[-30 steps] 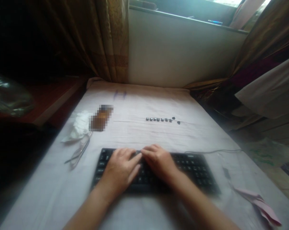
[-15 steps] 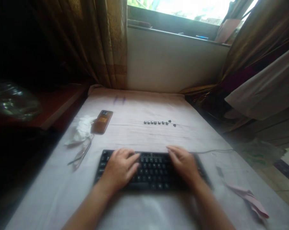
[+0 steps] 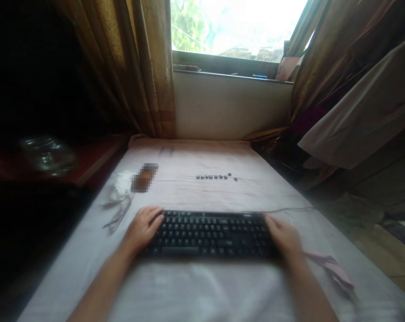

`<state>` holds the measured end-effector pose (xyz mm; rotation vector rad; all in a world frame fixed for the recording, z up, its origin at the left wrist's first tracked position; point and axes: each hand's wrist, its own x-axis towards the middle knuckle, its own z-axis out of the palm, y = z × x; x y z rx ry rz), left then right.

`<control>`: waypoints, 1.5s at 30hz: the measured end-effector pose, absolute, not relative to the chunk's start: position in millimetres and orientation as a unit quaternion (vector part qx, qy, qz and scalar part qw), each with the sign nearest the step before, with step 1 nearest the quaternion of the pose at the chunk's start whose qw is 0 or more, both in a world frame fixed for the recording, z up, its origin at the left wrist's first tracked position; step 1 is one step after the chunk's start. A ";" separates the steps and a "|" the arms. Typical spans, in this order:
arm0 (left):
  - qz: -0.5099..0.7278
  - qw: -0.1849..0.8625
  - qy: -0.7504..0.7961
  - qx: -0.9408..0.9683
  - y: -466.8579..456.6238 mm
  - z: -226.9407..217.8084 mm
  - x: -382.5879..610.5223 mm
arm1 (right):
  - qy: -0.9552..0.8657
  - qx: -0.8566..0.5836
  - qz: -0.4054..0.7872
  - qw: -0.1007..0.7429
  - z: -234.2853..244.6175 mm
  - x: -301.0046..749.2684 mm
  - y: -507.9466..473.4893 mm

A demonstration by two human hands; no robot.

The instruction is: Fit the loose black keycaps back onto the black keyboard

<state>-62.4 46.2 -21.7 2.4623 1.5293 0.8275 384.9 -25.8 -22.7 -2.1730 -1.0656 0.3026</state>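
A black keyboard (image 3: 192,233) lies across the near part of the cloth-covered table. My left hand (image 3: 142,229) is closed around its left end, fingers at the top corner. At the opposite end my right hand (image 3: 285,236), blurred, grips the right edge, with its fingertips near the upper corner. Both hands hide the keyboard's outermost keys. Beyond it, a row of small dark pieces (image 3: 212,177) that look like loose keycaps rests on the cloth, two of them set apart at the right.
Left of centre are a brown phone (image 3: 144,180), pixelated, a crumpled white cloth (image 3: 121,185) and thin-armed glasses (image 3: 118,217). A cable (image 3: 289,209) runs right from the keyboard. A pink cloth strip (image 3: 336,270) lies at right. Curtains (image 3: 155,80) flank the window.
Both hands have moved outward from over the keys to the keyboard's two ends and now hold it. The camera view has tilted up, showing more window.
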 end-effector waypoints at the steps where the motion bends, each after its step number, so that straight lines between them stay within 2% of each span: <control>1: 0.270 0.065 0.510 0.814 46.4 -21.4 -65.0 | -0.411 -0.831 0.123 0.354 -23.2 384.9 -26.6; 6: 0.230 0.059 0.534 0.811 38.9 -17.8 -73.6 | -0.404 -0.792 0.149 0.433 -27.1 382.6 -28.9; 13: 0.177 0.029 0.541 0.822 -2.9 -15.3 -32.0 | -0.408 -0.777 0.142 0.458 -39.5 381.4 -25.1; 23: 0.123 -0.077 0.415 0.898 -26.4 -18.4 3.6 | -0.419 -0.764 0.139 0.471 -45.3 380.0 -27.6; 30: 0.204 -0.123 0.400 0.885 -36.2 -28.9 20.9 | -0.447 -0.779 0.133 0.420 -31.4 379.2 -28.3; 38: 0.280 -0.122 0.356 0.883 -39.5 -25.4 34.0 | -0.545 -0.770 0.057 0.328 19.1 370.5 26.0; 42: 0.332 -0.111 0.346 0.870 -34.0 -33.8 35.1 | -0.635 -0.728 0.027 0.258 29.9 328.0 71.7; 45: 0.326 -0.132 0.325 0.878 -28.2 -32.5 31.0 | -0.688 -0.700 0.006 0.192 27.4 296.8 100.1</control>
